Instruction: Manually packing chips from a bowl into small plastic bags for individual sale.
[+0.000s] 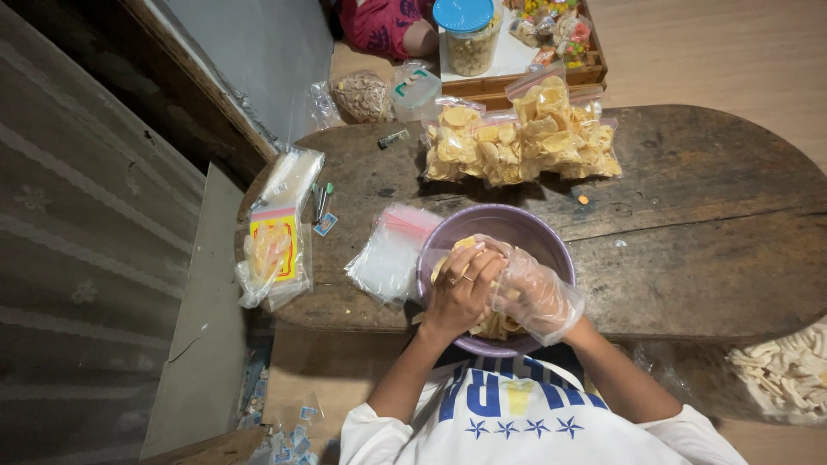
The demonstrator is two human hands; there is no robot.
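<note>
Evidently light, thin and brittle, the yellow crackers (495, 325) in the purple bowl (551, 245) at lower centre are best cupped loosely, as both hands, bare left hand (461, 288) and gloved right hand (538, 297), are closed on a clear bag (431, 267) being filled.

I see a dark, worn wooden table (689, 250) with rounded ends. On it: purple bowl (517, 226) at near edge; stack of empty clear zip bags (389, 254) just left of bowl, touching it; filled bags of yellow chips (525, 138) along far edge; flat packets with a yellow label (277, 245) at left end; small dark lighter-like item (392, 138) near far-left edge.
</note>
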